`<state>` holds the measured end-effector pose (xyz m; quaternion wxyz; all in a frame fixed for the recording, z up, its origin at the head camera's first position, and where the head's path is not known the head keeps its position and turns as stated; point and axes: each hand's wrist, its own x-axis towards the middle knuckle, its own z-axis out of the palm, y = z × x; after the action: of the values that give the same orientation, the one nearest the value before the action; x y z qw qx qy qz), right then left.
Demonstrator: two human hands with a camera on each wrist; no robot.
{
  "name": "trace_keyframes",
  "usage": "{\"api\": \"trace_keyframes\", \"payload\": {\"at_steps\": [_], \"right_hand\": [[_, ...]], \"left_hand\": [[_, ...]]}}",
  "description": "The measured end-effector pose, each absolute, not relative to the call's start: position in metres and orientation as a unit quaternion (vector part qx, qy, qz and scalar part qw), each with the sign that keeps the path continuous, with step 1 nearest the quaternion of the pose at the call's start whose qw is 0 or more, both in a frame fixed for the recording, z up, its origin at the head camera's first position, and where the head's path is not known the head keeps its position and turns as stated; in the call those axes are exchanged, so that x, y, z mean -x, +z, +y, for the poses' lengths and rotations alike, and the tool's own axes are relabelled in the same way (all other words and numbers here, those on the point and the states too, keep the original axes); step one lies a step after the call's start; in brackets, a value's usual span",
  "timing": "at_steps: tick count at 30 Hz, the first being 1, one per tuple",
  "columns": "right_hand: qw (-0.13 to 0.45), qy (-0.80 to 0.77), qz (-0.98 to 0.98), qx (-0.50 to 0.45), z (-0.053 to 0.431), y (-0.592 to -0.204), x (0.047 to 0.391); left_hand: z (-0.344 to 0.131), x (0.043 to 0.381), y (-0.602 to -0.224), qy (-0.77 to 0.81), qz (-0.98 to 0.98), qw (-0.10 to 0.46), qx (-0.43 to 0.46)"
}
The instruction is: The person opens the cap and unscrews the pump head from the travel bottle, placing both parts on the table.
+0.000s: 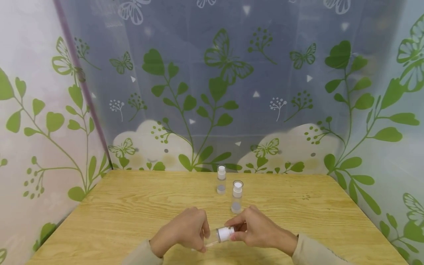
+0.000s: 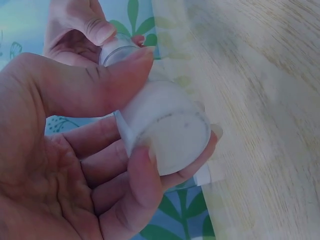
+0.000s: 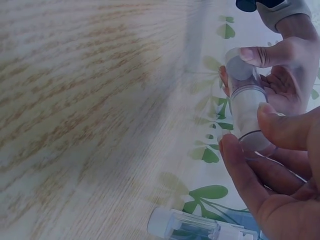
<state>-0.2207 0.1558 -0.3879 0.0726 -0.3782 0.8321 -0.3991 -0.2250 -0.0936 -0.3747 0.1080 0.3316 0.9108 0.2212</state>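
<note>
A small clear pump bottle with a white collar (image 1: pixel 225 233) lies tilted between my two hands, just above the wooden table. My left hand (image 1: pixel 188 230) grips its bottom end; the round white base (image 2: pixel 175 142) faces the left wrist view, with thumb and fingers about it. At the other end my right hand (image 1: pixel 260 228) pinches the clear cap (image 3: pixel 255 143) between thumb and fingers. In the right wrist view the cap sits around the white pump top. Whether it is loose cannot be told.
Two similar bottles stand upright beyond my hands: one farther back (image 1: pixel 221 180), one nearer (image 1: pixel 236 198) close to my right hand. The wooden table (image 1: pixel 132 198) ends at a patterned cloth backdrop (image 1: pixel 185 121), with patterned cloth on both sides too.
</note>
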Motion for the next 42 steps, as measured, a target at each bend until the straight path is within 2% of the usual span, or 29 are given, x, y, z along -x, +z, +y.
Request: {"api": "trace_keyframes", "payload": {"at_steps": [12,33,42], "right_hand": [[0.061,-0.397,0.835,0.377,0.1547,-0.3889,0.2205],[0.004,-0.364,0.833,0.418,0.1536,-0.3908,0.2151],[0.018,-0.37,0.836,0.405,0.1528,-0.3924,0.2164]], "left_hand": [[-0.0955,0.2256,-0.3727,0.225,0.911,0.112,-0.328],[-0.0995,0.2256,-0.3735,0.235,0.911,0.123,-0.315],[-0.0983,0.2265,-0.3761,0.222,0.914,0.122,-0.317]]}}
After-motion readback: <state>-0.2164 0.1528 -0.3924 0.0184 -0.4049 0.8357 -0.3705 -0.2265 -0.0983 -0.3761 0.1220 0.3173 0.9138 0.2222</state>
